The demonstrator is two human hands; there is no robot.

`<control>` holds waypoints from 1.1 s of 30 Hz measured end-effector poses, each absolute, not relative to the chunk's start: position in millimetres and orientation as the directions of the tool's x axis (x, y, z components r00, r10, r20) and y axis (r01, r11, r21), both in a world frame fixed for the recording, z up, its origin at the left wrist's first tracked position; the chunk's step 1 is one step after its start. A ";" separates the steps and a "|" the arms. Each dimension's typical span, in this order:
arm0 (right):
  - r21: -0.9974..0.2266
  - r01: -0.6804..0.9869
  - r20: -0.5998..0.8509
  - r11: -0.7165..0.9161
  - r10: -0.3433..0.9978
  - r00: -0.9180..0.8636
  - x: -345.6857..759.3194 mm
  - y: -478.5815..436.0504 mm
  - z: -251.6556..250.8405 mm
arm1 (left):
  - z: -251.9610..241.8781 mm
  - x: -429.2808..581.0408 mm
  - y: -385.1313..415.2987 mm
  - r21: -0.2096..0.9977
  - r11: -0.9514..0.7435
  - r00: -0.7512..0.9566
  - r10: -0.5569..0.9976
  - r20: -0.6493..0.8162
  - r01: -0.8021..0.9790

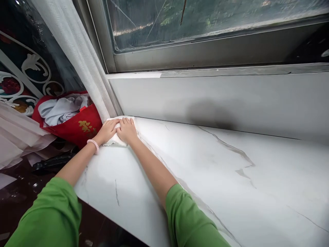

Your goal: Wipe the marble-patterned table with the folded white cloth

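Observation:
A white cloth (115, 139) lies at the far left corner of a white marble-patterned ledge (205, 171), against the wall and curtain. My left hand (107, 130) rests on it with fingers stretched out to the right; a pale pink beaded bracelet (94, 145) circles that wrist. Beside it, almost touching, my right hand (127, 130) presses down on the same cloth with its fingers laid flat and pointing away from me. Both palms cover much of the cloth, so any folds beneath them are hidden.
Left of the ledge stands a red bag (77, 125) filled with light grey fabric (61, 108). A white curtain (79, 51) hangs by the corner. A metal-framed window (205, 56) rises above the low wall (167, 96). Dark floor (95, 223) shows past the ledge's left edge.

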State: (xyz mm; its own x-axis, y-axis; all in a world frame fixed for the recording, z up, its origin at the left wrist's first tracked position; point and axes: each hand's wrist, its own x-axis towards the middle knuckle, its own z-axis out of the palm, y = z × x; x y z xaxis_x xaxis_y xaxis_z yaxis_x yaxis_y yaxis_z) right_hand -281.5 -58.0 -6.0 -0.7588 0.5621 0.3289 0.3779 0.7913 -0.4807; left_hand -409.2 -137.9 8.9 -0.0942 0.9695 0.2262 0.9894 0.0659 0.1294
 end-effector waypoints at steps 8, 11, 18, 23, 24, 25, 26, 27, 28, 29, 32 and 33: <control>-0.457 0.476 0.349 0.751 0.644 -0.681 -292.1 -43.4 -6.2 | 9.1 -428.2 -103.9 0.139 -0.020 0.004 0.994 0.113 0.990; -0.422 0.450 0.327 0.787 0.595 -0.734 -286.3 -49.1 -6.2 | 7.4 -422.2 -119.4 0.113 0.003 -0.015 0.994 0.105 0.994; -0.383 0.410 0.280 0.827 0.528 -0.802 -265.4 -105.3 -2.8 | 7.4 -401.0 -189.9 0.047 0.035 -0.040 0.995 0.091 0.998; -0.360 0.349 0.216 0.865 0.441 -0.871 -244.9 -173.7 6.1 | 9.9 -377.8 -270.1 0.042 0.041 -0.047 0.988 0.144 0.998; -0.357 0.329 0.219 0.874 0.421 -0.880 -240.1 -186.7 7.5 | 10.0 -372.3 -285.9 0.040 0.052 -0.057 0.987 0.150 0.998; -0.353 0.309 0.227 0.883 0.401 -0.887 -235.1 -198.6 8.8 | 10.2 -366.5 -300.6 0.038 0.061 -0.066 0.986 0.152 0.997; -0.348 0.290 0.237 0.891 0.383 -0.893 -230.0 -209.2 9.9 | 10.4 -360.4 -313.7 0.036 0.068 -0.073 0.986 0.152 0.997; -0.344 0.275 0.246 0.898 0.368 -0.897 -224.9 -218.3 10.9 | 10.9 -354.1 -324.9 0.035 0.071 -0.076 0.985 0.153 0.997; -0.341 0.262 0.254 0.903 0.356 -0.899 -219.9 -225.5 11.9 | 11.5 -347.8 -334.0 0.034 0.071 -0.076 0.985 0.153 0.997; -0.341 0.252 0.261 0.906 0.348 -0.900 -215.3 -231.0 12.9 | 12.1 -341.8 -341.0 0.032 0.069 -0.074 0.985 0.153 0.997; -0.377 0.239 0.256 0.895 0.349 -0.901 -206.2 -236.1 15.2 | 13.2 -328.6 -350.6 0.018 0.062 -0.064 0.987 0.150 0.998; -0.403 0.238 0.248 0.884 0.356 -0.901 -205.4 -234.4 15.5 | 12.7 -326.6 -350.4 0.014 0.062 -0.063 0.987 0.147 0.998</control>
